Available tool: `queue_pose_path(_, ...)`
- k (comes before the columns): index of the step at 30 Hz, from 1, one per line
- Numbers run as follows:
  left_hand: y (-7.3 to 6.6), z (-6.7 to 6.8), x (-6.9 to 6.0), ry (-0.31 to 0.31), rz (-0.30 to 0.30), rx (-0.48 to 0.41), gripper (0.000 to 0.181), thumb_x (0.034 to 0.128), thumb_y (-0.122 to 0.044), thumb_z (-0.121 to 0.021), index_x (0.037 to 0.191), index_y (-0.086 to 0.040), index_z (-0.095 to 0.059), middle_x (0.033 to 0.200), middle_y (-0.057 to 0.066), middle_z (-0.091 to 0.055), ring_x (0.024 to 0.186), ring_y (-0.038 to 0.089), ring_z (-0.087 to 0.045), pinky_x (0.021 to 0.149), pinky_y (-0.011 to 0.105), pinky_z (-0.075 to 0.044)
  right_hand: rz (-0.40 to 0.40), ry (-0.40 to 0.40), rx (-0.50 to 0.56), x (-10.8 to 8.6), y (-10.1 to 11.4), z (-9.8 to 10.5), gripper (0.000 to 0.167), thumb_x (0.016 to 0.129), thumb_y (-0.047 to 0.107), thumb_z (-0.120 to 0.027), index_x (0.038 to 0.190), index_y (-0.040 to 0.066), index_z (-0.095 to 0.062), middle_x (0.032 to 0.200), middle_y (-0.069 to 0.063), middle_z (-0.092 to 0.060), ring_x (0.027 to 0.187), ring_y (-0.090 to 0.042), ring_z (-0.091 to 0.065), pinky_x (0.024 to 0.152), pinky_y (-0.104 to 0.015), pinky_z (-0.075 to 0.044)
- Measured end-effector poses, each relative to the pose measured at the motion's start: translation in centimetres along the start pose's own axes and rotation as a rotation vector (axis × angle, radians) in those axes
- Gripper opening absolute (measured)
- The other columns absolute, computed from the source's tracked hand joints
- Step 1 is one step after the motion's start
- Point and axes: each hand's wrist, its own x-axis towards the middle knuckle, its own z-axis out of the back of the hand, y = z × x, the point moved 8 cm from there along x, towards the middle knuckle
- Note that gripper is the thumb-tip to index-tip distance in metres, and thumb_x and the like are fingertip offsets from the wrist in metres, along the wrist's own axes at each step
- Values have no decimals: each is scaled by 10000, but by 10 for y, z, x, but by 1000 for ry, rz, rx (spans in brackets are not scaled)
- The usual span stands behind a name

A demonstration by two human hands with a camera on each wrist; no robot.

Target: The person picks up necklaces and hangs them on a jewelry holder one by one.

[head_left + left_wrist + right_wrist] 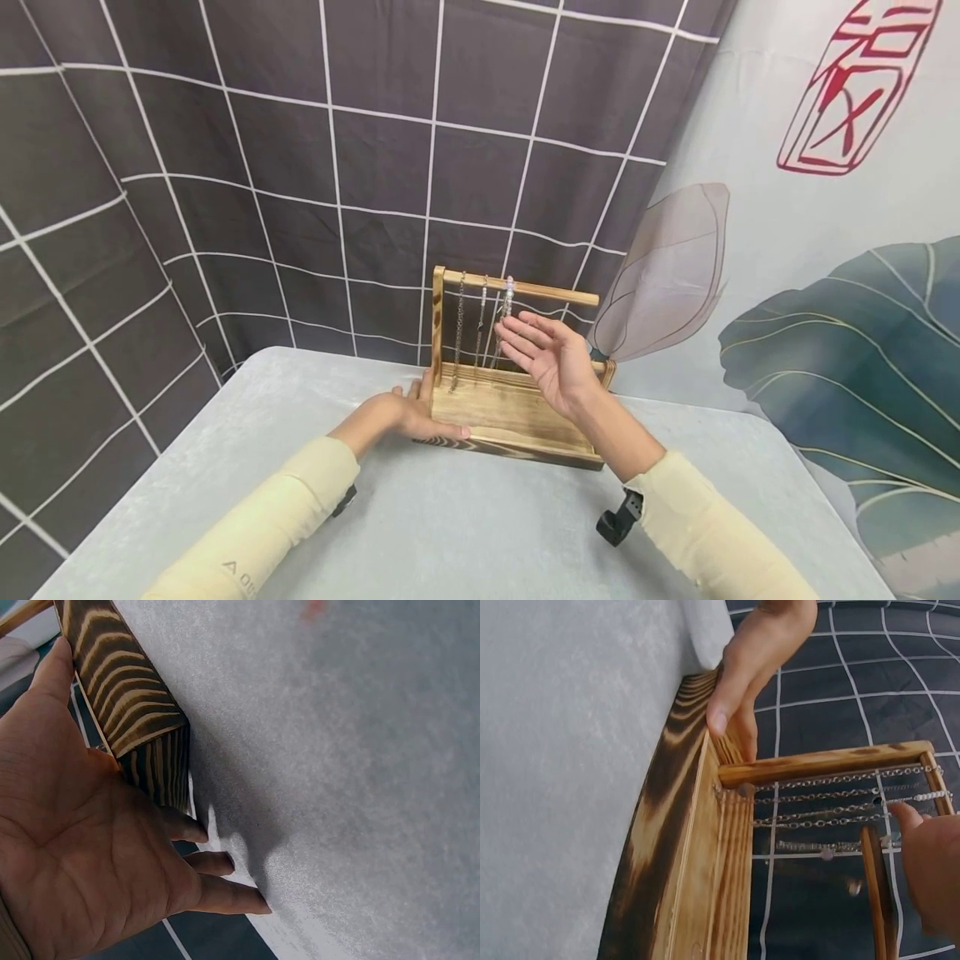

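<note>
A wooden jewelry stand has a tray base and a crossbar. A chain necklace and other chains hang from the bar, beside a strand of pale beads. My left hand rests against the stand's left front corner, thumb along the front rim. In the left wrist view its other fingers extend straight by the stand's side, at the cloth. Palm turned up, my right hand has relaxed fingers close to the beads; contact is unclear. The right wrist view shows the chains by its thumb.
A pale cloth covers the table beneath the stand. Behind stands a dark curtain with white grid lines. To the right hangs a light cloth with leaf prints. A black strap device sits under the right wrist.
</note>
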Motion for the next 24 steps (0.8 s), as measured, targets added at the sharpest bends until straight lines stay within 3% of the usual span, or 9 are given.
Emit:
queue_pose_path(5,1,-2,0,10,10,-7,1458,947,-951,-522,1760,24,195,1856,375,8,1739,595,-18,1413,750,-108,16,-108,39,1,-1,8,610,1187,203,-334,1714,-93,-260,1763,-331,-418,1649,-444,-457,1270,-436,-529)
queue_pose_path(11,2,-3,1,5,20,-21,1445,956,-936,-535,1762,6,209,1860,366,12,1725,625,-13,1398,779,-101,41,-202,54,0,1,19,591,1167,178,-342,1688,-96,-293,1761,-321,-432,1630,-437,-493,1275,-438,-520)
queue_pose_path(19,1,-2,2,-1,21,-21,1457,948,-940,-542,1761,12,203,1859,369,9,1722,631,-19,1404,771,-92,75,-263,86,-2,4,25,538,1159,152,-351,1639,-89,-337,1754,-329,-423,1618,-438,-516,1272,-444,-534)
queue_pose_path(24,3,-2,2,-8,28,-22,1458,946,-941,-544,1763,7,204,1859,370,-14,1722,632,-28,1403,771,-101,74,-254,74,-2,4,25,580,1166,174,-338,1686,-77,-293,1774,-314,-405,1629,-437,-501,1303,-454,-502)
